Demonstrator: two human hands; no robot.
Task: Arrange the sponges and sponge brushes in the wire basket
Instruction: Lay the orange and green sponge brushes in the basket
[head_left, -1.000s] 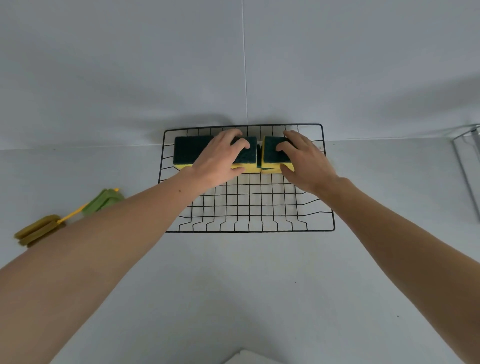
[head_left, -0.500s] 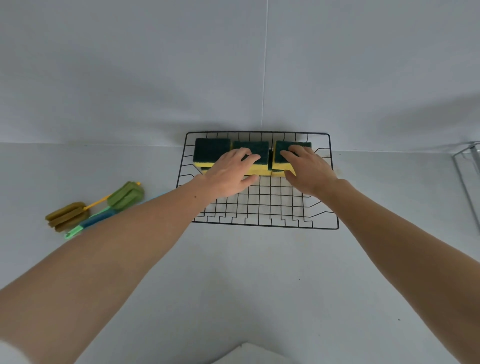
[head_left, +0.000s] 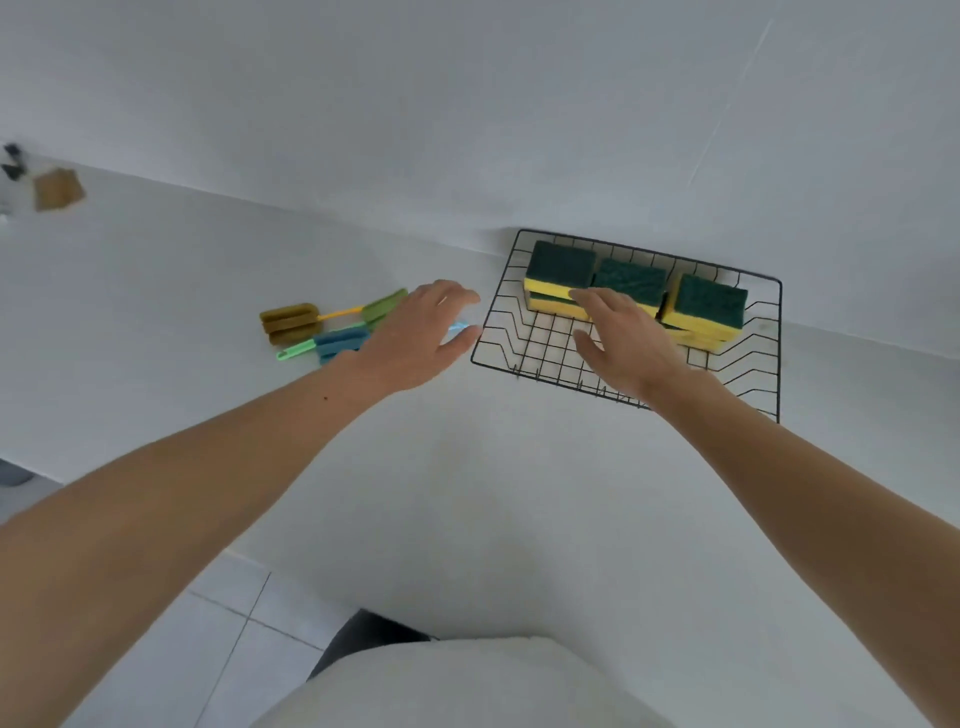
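1. Along the far side of the wire basket (head_left: 540, 358) the sponges (head_left: 631, 283) sit in a row against the back wall; both hands were resting on them half a second ago and have now lifted off.
2. Left hand (head_left: 415, 338) has swung out over the basket's left rim toward the sponge brushes (head_left: 322, 332), fingers spread, holding nothing. Right hand (head_left: 621, 343) hovers over the basket floor, fingers spread, also holding nothing.
3. Judgement: sponge placement looks finished; brushes come next.
4. Count, sponges: three green-topped stacks visible (each seems two layers deep, so possibly six; lower ones partly hidden).
5. Count, brushes: three on the surface (head_left: 467, 493), one brown-headed, one green, one blue, lying just beside each other, none in the basket yet.
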